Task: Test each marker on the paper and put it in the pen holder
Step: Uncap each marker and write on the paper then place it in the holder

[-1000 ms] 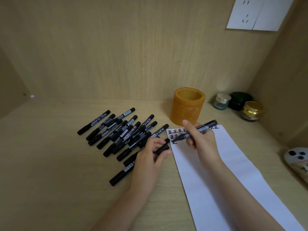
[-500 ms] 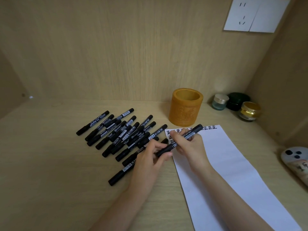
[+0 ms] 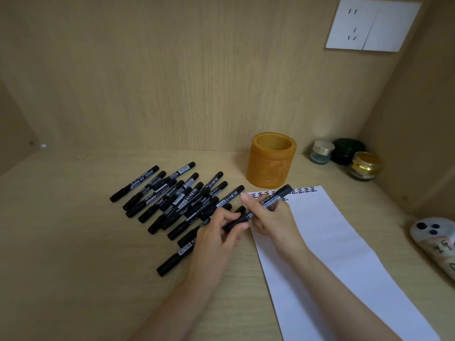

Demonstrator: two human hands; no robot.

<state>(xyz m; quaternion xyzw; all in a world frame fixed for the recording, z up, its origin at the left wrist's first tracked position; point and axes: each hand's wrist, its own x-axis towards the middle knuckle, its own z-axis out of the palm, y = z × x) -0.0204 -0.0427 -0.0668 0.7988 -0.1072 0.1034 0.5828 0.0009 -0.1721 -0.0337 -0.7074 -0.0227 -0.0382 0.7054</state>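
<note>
left hand (image 3: 216,238) pinches the near end of the marker (image 3: 272,201), right hand (image 3: 274,219) grips its barrel, over the paper (image 3: 332,242) near the holder (image 3: 269,168). the hands hide part of the marks (image 3: 304,190) and the pile (image 3: 172,195).

Light wood-grain desk (image 3: 73,242), boxed in by matching wood panels at back (image 3: 172,82) & R side. Back-R corner of desk has 3 small jars close together: clear glass jar w/ silver lid (image 3: 322,152), dark green round jar (image 3: 347,151) behind it, glass jar w/ gold lid (image 3: 364,166) nearest the R panel. White rounded object w/ dark round spots (image 3: 433,235) lies at desk's R edge, partly cut off. White wall socket plate (image 3: 349,23) w/ blank white plate (image 3: 391,25) beside it, top R of back panel.
</note>
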